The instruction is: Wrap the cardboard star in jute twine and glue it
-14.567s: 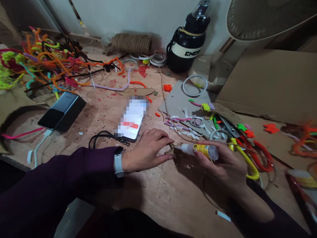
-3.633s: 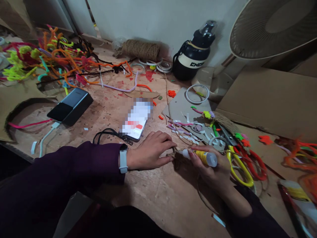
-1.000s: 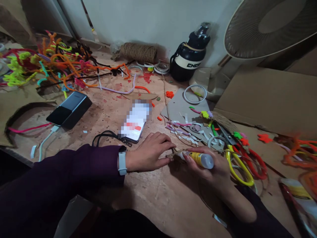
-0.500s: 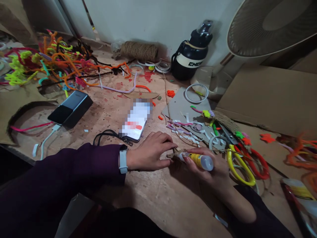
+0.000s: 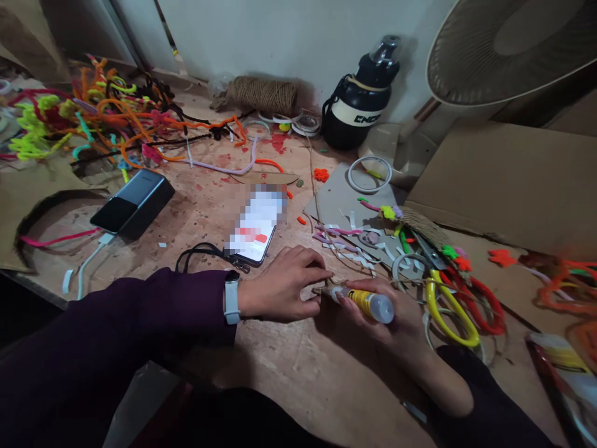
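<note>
My right hand (image 5: pixel 396 317) grips a small glue bottle (image 5: pixel 366 303) with a yellow label, its nozzle pointing left toward my left hand. Between the thumb and fingers of my left hand (image 5: pixel 289 283) is a small brown twine piece (image 5: pixel 318 290), mostly hidden, and the glue nozzle meets it or lies right beside it. A strand of twine (image 5: pixel 315 186) runs down the table toward my hands. Beyond my left hand lies a lit phone (image 5: pixel 258 227). Scissors with yellow and red handles (image 5: pixel 450 308) rest to the right of my right hand.
Tangled pipe cleaners (image 5: pixel 107 118) fill the back left, near a power bank (image 5: pixel 133 202). A twine spool (image 5: pixel 263 93) and a black bottle (image 5: pixel 358 102) stand by the wall. Right of centre are a grey board (image 5: pixel 333 199), a white ring (image 5: pixel 370 175) and paper scraps. A fan (image 5: pixel 504 50) leans in.
My right hand and the glue bottle have shifted slightly left, closer to my left hand. My left hand stays nearly still.
</note>
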Motion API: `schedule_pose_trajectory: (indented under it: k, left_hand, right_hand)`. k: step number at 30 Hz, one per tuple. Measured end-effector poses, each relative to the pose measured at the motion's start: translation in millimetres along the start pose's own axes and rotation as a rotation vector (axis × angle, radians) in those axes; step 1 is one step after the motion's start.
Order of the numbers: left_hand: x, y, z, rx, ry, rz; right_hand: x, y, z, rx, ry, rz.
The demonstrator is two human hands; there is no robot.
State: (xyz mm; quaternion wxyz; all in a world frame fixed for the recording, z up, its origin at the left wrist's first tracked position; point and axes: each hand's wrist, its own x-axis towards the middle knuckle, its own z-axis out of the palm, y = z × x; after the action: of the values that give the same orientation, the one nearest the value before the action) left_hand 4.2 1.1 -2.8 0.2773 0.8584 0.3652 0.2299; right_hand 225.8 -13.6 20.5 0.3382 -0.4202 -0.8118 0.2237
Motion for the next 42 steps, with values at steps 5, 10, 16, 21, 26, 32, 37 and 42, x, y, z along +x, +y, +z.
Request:
schedule_pose_trajectory:
  k: [5,10,16,21,26,32,37,42]
  left_hand:
    - [0,0,0.1,-0.002,-0.008,0.002]
    - [-1,-1,2.1,0.006,0.008,0.010]
    - [0,0,1.1,0.007,0.011,0.018]
    - [0,0,1.5,0.010,0.024,0.023]
    - [0,0,1.7,0.009,0.025,0.020]
    - [-1,-1,2.1,-0.005,0.028,0.018]
    - [-1,-2,4.5,-0.011,0.040,0.021]
    - [-1,-2,4.2,-0.012,0.038,0.021]
  right_hand:
    - [1,0,0,0.026,0.012,0.018]
    - [-1,4,0,0.005,-0.011,0.016]
    - [-5,8,-4,-0.063,0.060,-0.001]
    - [-4,6,-3,-0.010,0.053,-0.020]
    - [-2,6,-5,-0.039,0.043,-0.013]
    - [-3,9,-13,-0.111,0.152,0.043]
    - [-6,11,-11,-0.091,0.144,0.048]
    - [-6,12,-8,-0.040,0.114,0.062]
